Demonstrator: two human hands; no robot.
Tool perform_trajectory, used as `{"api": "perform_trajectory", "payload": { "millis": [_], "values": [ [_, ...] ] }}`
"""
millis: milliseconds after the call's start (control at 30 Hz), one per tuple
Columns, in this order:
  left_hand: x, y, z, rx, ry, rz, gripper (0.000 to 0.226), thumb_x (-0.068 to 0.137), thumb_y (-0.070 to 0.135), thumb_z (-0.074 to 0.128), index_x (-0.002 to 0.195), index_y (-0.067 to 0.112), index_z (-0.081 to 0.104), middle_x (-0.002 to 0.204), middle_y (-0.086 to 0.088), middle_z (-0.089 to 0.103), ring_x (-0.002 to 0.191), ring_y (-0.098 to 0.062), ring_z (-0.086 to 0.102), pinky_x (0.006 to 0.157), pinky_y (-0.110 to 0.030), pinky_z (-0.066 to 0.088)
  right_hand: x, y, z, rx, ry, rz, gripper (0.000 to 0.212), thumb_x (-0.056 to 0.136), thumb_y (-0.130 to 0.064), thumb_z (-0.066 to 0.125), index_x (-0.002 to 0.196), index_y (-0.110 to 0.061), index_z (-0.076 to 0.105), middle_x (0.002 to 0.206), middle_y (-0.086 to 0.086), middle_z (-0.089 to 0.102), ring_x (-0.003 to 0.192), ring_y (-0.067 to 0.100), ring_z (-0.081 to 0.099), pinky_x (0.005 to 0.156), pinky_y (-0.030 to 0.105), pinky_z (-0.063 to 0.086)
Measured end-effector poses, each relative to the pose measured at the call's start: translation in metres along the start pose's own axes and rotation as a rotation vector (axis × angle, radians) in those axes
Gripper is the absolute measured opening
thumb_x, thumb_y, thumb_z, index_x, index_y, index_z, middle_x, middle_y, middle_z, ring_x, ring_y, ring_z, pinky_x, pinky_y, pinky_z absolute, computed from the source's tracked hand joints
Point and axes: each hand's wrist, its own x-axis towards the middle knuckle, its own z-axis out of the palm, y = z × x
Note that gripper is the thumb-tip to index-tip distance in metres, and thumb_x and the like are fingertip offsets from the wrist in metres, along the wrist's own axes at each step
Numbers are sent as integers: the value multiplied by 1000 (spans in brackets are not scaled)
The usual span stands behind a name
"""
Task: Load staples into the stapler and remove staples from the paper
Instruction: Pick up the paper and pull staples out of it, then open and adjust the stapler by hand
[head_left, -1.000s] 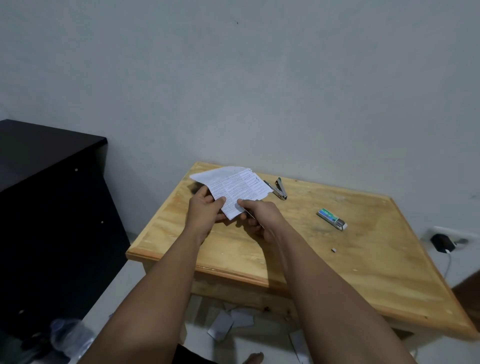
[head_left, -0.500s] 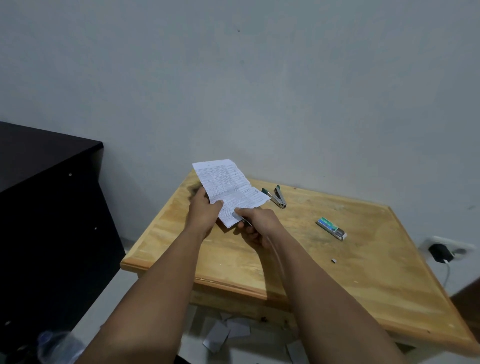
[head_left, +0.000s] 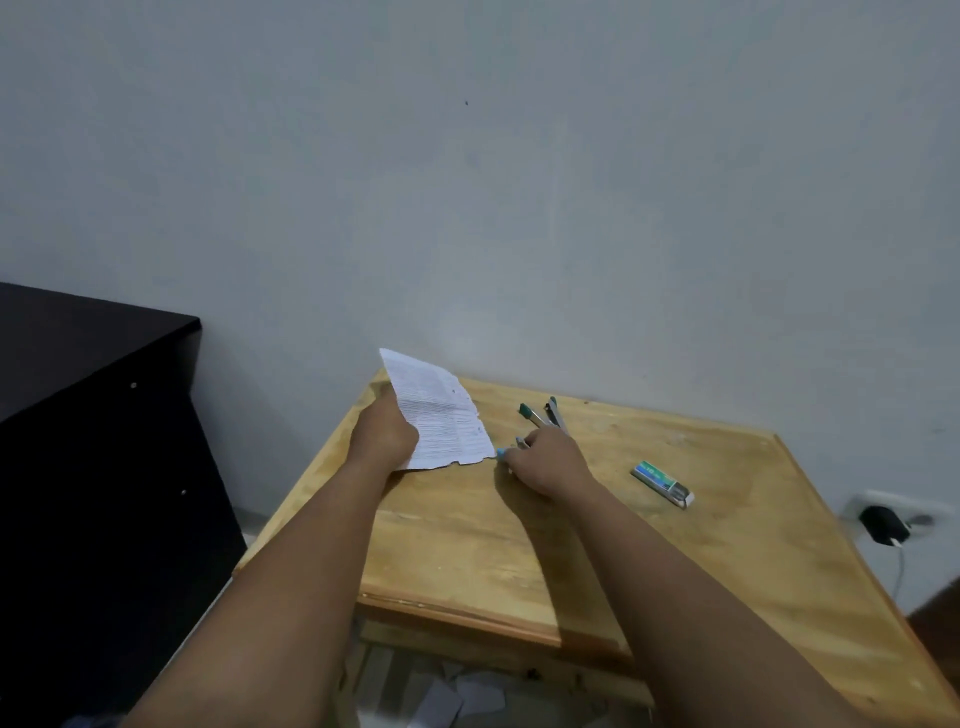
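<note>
My left hand (head_left: 387, 434) grips the paper (head_left: 436, 415) over the counter (head_left: 727, 545). My right hand (head_left: 548, 460) pinches a small teal-tipped tool (head_left: 503, 453) beside the stapler (head_left: 545, 413).

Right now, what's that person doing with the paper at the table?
The left hand holds up a printed paper. The right hand grips a small blue-tipped tool just beside the paper's lower corner. An open stapler and a staple box lie on the wooden table.
</note>
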Motion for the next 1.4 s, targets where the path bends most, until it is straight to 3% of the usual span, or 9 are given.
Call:
{"api": "perform_trajectory", "payload": {
  "millis": [67, 133, 333, 600, 800, 967, 1200, 1300, 1400],
  "values": [
    [3, -2, 2, 86, 19, -41, 81, 94, 2, 51, 165, 10, 12, 125, -16, 61, 103, -31, 57, 79, -40, 48, 6, 6, 1, -90, 93, 4, 32, 99, -36, 60, 115, -10, 71, 114, 4, 71, 109, 26, 65, 75, 27, 40],
    [3, -5, 8, 154, 54, -80, 92, 97, 10, 55, 167, 13, -5, 149, -16, 46, 126, -37, 52, 96, -46, 50, 11, 10, 3, -145, 170, 3, 35, 100, -38, 59, 124, -14, 68, 118, 5, 71, 108, 26, 66, 76, 30, 44],
    [2, -11, 26, 492, -18, 28, 74, 101, 62, 45, 160, 18, 34, 171, -8, 23, 155, -37, 21, 123, -58, 20, 32, 8, 13, -337, 252, -51, 38, 99, -51, 54, 99, -17, 70, 116, 5, 63, 96, 27, 65, 68, 33, 46],
    [12, -21, 24, 654, -188, 134, 72, 104, 61, 32, 165, 24, 24, 176, -2, 13, 162, -31, 4, 125, -68, -4, 49, 19, -15, -403, 316, -56, 37, 101, -41, 53, 133, -27, 65, 132, 8, 56, 122, 31, 54, 94, 45, 48],
    [1, -16, 25, 578, -42, 213, 65, 108, 56, 31, 164, 24, 30, 173, -4, 23, 161, -33, 10, 127, -61, 5, 45, 42, -30, -378, 213, -14, 27, 95, -16, 58, 113, -22, 78, 109, 5, 69, 88, 26, 63, 73, 34, 55],
    [-25, 14, 34, 302, 167, 401, 43, 106, 45, 51, 140, 22, 63, 142, -1, 61, 133, -27, 52, 100, -42, 45, 11, 52, -40, -237, 337, -61, 25, 101, -30, 60, 118, -24, 78, 107, 3, 64, 84, 21, 57, 68, 33, 47],
    [-91, 75, 50, -181, -149, 242, 44, 98, 60, 59, 129, 29, 65, 99, 9, 72, 90, -22, 74, 79, -44, 62, -61, 58, -31, 12, 429, -305, 27, 96, -36, 68, 118, -24, 77, 98, -10, 57, 81, 13, 59, 70, 37, 52],
    [-108, 87, 56, -463, -248, 99, 23, 100, 39, 69, 104, 17, 72, 84, -4, 78, 67, -28, 76, 59, -51, 64, -83, 67, -22, 12, 445, -392, 25, 96, -37, 69, 116, -25, 77, 99, -11, 58, 77, 9, 58, 66, 33, 51],
    [-126, 92, 55, -439, -273, 153, 17, 101, 24, 70, 102, 8, 74, 80, -9, 78, 56, -14, 72, 51, -33, 62, -104, 78, -13, 74, 424, -387, 19, 96, -44, 66, 111, -34, 68, 102, -14, 59, 79, 6, 62, 67, 30, 53]
  ]
}}
